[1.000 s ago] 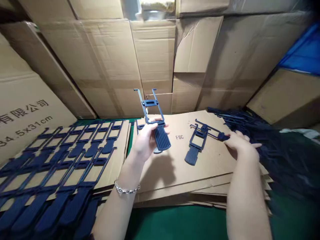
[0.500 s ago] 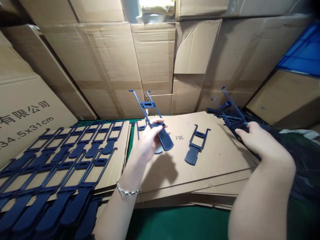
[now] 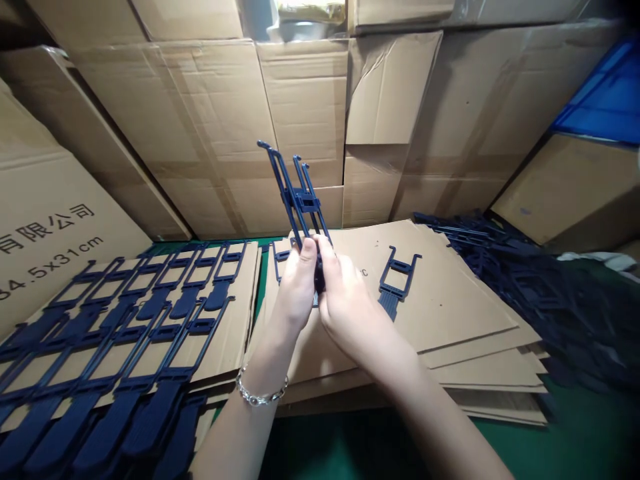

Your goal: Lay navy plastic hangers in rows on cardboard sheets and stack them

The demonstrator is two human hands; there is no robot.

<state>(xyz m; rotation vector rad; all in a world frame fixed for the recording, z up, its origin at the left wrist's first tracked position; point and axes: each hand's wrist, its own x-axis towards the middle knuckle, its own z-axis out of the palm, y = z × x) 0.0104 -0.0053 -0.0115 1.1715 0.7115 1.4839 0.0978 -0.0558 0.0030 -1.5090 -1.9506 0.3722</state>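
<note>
Two dark blue plastic frames (image 3: pixel 303 199) stand upright, held close together above the cardboard sheets (image 3: pixel 450 320). My left hand (image 3: pixel 299 287) is closed around their lower ends from the left, a silver bracelet on its wrist. My right hand (image 3: pixel 345 293) presses against the same ends from the right, its fingers beside my left thumb. The grip hides most of the ribbed lower parts. One similar frame (image 3: pixel 400 268) lies on the cardboard to the right of my hands, its lower end partly covered by my right hand. Another frame (image 3: pixel 281 256) lies partly hidden behind my left hand.
Rows of blue frames (image 3: pixel 165 330) lie overlapping on a cardboard stack at the left. A heap of dark frames (image 3: pixel 540 287) is at the right. Cardboard boxes (image 3: pixel 215 120) form a wall behind, with a blue crate (image 3: pixel 600 100) at the upper right. Green surface (image 3: pixel 575 440) shows in front.
My right hand has come from the heap at the right to my left hand, bringing a second frame. The held frame has turned more upright, and both hands now grip together.
</note>
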